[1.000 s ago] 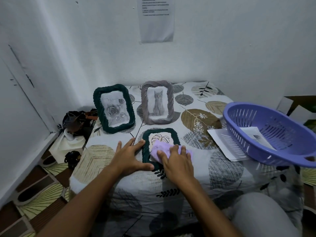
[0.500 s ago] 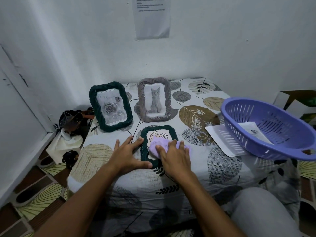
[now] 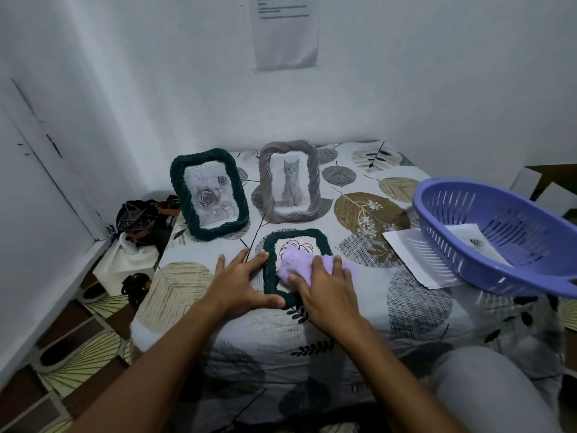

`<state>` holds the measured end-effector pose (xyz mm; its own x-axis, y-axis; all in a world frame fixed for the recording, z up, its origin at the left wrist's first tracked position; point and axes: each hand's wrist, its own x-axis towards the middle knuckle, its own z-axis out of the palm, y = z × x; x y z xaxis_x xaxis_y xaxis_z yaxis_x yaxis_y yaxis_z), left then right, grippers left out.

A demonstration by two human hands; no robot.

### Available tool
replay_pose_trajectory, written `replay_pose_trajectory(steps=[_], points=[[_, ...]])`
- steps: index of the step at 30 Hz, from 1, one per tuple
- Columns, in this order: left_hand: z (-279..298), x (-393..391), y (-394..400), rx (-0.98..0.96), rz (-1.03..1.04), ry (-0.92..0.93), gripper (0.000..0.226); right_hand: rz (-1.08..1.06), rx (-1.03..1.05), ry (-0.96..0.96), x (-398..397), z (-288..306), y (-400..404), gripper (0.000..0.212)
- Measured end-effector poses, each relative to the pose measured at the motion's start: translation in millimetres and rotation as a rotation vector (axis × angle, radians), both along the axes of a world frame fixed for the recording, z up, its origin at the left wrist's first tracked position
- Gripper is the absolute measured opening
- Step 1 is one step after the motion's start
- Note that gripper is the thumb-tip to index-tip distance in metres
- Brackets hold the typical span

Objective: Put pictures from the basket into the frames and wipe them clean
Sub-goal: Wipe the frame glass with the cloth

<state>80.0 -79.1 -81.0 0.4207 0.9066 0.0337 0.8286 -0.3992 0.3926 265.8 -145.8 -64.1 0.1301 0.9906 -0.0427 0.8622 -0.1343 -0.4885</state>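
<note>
A dark green frame (image 3: pixel 271 267) with a leaf picture lies flat near the front of the table. My left hand (image 3: pixel 239 284) rests flat beside it, thumb and index finger touching its left edge. My right hand (image 3: pixel 324 292) presses a lilac cloth (image 3: pixel 298 264) flat onto the frame's glass, covering its lower right part. Behind stand a dark green frame (image 3: pixel 209 193) with a rose picture and a grey frame (image 3: pixel 290 181) with a cat picture. The purple basket (image 3: pixel 468 242) at the right holds a picture (image 3: pixel 474 243).
White paper sheets (image 3: pixel 406 254) lie under the basket's left end. The leaf-patterned tablecloth (image 3: pixel 359 210) covers the table, which stands in a wall corner. Bags and a white box (image 3: pixel 131 260) sit on the floor at left. My grey-clad knee (image 3: pixel 487 385) is at lower right.
My right hand with the cloth has shifted slightly over the flat frame's glass. The left hand stays at the frame's left edge.
</note>
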Motion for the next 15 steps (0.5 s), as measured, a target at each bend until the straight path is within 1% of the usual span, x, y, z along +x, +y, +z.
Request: replay_pose_trajectory(steps=[4,11,13,15], points=[[0.2,-0.2,-0.4,0.010,-0.015,0.011,0.138,0.051,0.014,-0.001,3.0,0.9,0.3,0.065],[3.8,-0.1,-3.3,-0.014,-0.003,-0.004,0.139,0.058,-0.016,-0.070,9.1,0.4,54.1,0.068],[5.2,1.0,-4.4,-0.018,0.002,-0.010,0.137,0.074,-0.017,-0.115,9.0,1.1,66.7,0.066],[6.1,0.8,-4.8,-0.021,0.008,-0.012,0.136,0.135,-0.030,-0.205,7.9,-0.7,71.8,0.062]])
